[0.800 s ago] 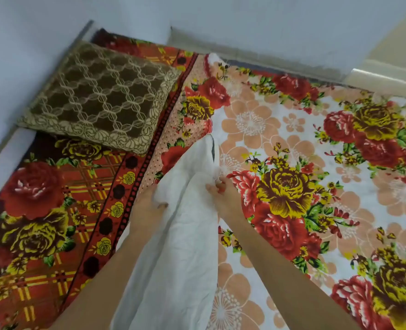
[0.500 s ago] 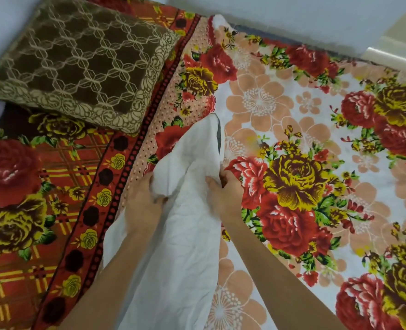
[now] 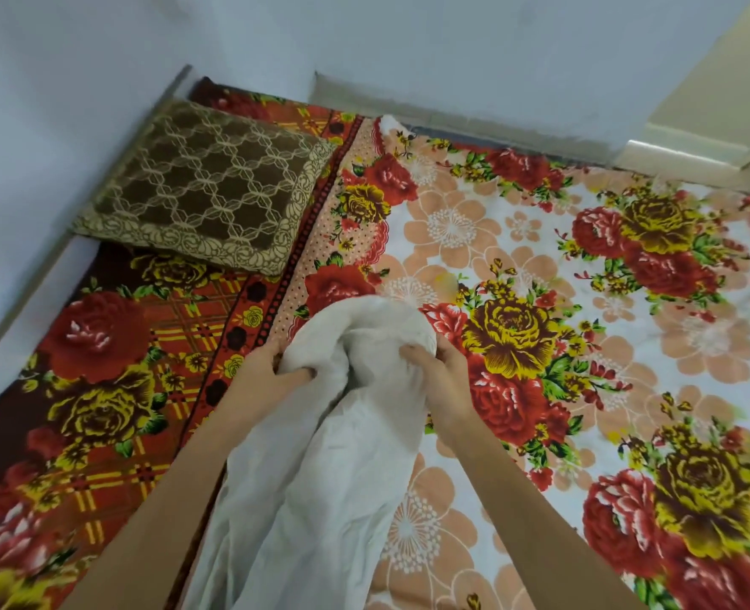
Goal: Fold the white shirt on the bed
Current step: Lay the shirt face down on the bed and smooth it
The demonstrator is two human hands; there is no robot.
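Observation:
The white shirt [image 3: 320,477] hangs bunched in front of me, running from my hands down to the bottom edge of the view over the flowered bed [image 3: 518,257]. My left hand [image 3: 272,367] grips its upper left side with the fingers dug into the cloth. My right hand [image 3: 435,367] grips the upper right side. The cloth between the two hands curves over in a rounded hump. The shirt's collar and sleeves are hidden in the folds.
A brown patterned pillow [image 3: 206,195] lies at the bed's far left corner. A dark red flowered blanket [image 3: 100,367] covers the left part of the bed. Pale walls [image 3: 364,46] close off the far side and the left.
The shirt's upright peak has dropped into a rounded hump between my hands. Both hands have spread a little apart on the cloth. The camera has tilted up, showing more wall.

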